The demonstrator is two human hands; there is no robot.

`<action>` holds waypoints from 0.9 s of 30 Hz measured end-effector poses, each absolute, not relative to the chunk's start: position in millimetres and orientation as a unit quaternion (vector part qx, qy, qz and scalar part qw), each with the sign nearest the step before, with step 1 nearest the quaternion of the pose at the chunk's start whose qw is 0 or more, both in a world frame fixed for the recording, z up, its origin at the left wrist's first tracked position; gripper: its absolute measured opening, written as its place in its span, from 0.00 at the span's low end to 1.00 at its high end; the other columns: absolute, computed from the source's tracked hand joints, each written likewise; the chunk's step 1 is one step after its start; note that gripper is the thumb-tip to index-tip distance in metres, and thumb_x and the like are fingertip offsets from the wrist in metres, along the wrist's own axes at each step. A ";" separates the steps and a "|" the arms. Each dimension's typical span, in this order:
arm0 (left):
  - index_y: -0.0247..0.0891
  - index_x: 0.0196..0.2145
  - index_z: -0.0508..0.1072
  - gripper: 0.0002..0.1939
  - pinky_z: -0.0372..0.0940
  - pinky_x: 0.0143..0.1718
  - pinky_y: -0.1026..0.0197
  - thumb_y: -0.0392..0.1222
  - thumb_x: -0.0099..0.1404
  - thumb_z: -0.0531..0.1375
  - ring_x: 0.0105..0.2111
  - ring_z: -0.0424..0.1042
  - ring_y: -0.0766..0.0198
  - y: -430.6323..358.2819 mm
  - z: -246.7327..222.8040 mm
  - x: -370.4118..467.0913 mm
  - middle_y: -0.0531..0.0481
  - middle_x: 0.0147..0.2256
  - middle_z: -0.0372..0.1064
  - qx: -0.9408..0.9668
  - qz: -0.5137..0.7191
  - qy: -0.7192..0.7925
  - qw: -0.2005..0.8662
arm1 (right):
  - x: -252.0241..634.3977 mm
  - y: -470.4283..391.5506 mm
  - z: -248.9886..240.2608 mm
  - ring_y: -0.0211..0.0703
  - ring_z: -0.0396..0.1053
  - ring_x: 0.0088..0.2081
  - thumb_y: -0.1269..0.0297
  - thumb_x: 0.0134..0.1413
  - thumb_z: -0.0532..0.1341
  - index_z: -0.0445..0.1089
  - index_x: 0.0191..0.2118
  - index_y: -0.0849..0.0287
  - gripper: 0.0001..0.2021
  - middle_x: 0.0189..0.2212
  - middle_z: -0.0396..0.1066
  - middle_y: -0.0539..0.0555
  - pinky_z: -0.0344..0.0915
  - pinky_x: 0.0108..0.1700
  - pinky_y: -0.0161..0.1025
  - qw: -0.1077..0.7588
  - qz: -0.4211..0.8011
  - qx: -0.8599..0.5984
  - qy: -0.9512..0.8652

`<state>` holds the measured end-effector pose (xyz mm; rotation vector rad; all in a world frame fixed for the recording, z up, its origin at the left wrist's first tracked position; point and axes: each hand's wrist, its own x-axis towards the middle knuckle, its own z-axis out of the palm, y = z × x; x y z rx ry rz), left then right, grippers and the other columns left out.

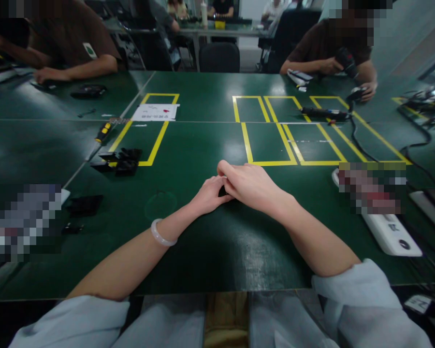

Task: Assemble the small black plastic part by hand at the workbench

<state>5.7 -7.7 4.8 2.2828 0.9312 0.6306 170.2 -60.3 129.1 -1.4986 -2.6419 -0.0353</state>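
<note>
My left hand and my right hand meet over the green table, close to its front edge. Their fingers are bent and touch each other, with the right hand's fingers overlapping the left's fingertips. Both hands are closed, and no object shows in either one. The overlap hides some of the fingertips. A pale bangle circles my left wrist.
Yellow tape marks rectangles ahead. Left are black parts, a yellow-and-black screwdriver and a paper label. A white device lies right; beyond it runs a cabled black tool. Two people sit opposite.
</note>
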 end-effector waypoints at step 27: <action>0.39 0.48 0.74 0.18 0.67 0.55 0.43 0.51 0.65 0.65 0.54 0.71 0.43 -4.7 2.9 6.1 0.43 0.52 0.74 0.860 0.241 0.338 0.298 | 168.9 -59.4 127.8 0.46 0.76 0.35 0.67 0.72 0.48 0.64 0.48 0.58 0.10 0.34 0.79 0.55 0.49 0.31 0.39 0.038 -0.019 -0.497 -0.867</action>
